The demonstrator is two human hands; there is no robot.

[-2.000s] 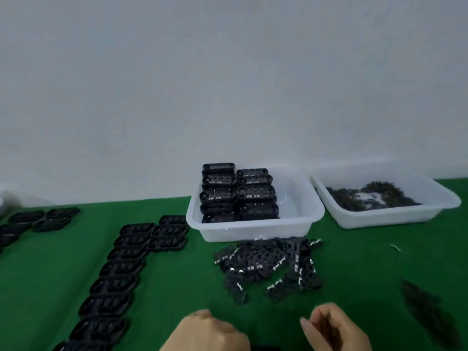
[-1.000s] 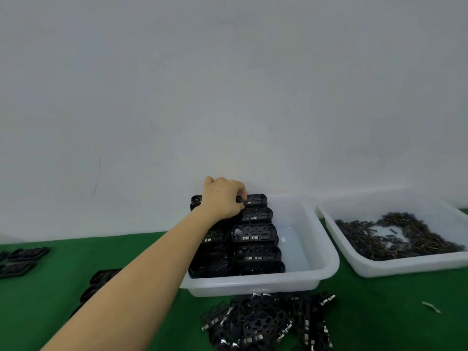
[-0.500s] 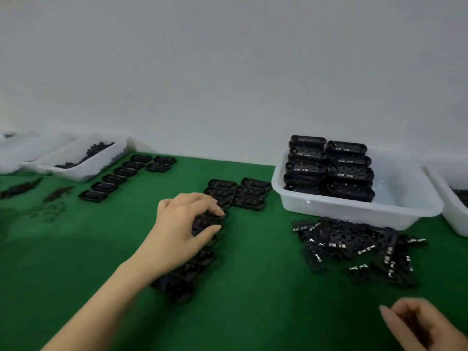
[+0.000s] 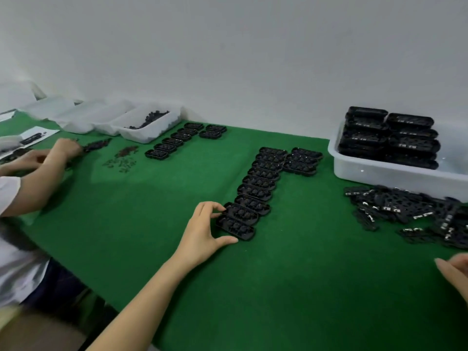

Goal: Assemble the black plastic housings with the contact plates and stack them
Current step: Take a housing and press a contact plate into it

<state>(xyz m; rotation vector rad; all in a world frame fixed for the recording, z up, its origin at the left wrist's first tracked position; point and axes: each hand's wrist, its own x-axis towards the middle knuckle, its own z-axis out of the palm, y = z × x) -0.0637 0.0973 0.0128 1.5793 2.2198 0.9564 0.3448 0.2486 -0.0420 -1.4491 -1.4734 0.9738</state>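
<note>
The left hand (image 4: 202, 233) rests on the green worktop (image 4: 157, 214) with fingers and thumb spread around the nearest black housing (image 4: 235, 227), fingertips on its far left end and the thumb lying along its near edge, so it holds that piece at one end. This housing lies at the near end of a long row of housings (image 4: 258, 184) that overlap one another like tiles and run away toward the wall, with a short second row (image 4: 302, 160) just beside the far end. The right hand (image 4: 454, 272) shows only at the picture's right edge (mostly cut off), so I cannot tell whether it is spread or closed. Near it lies a loose heap of contact plates (image 4: 410, 214), touching the front of a white tray (image 4: 374, 173) that holds stacked finished housings (image 4: 390, 138). Far left, another person's hands (image 4: 50, 153) work beside a white bin (image 4: 149, 125) of small dark parts.
</note>
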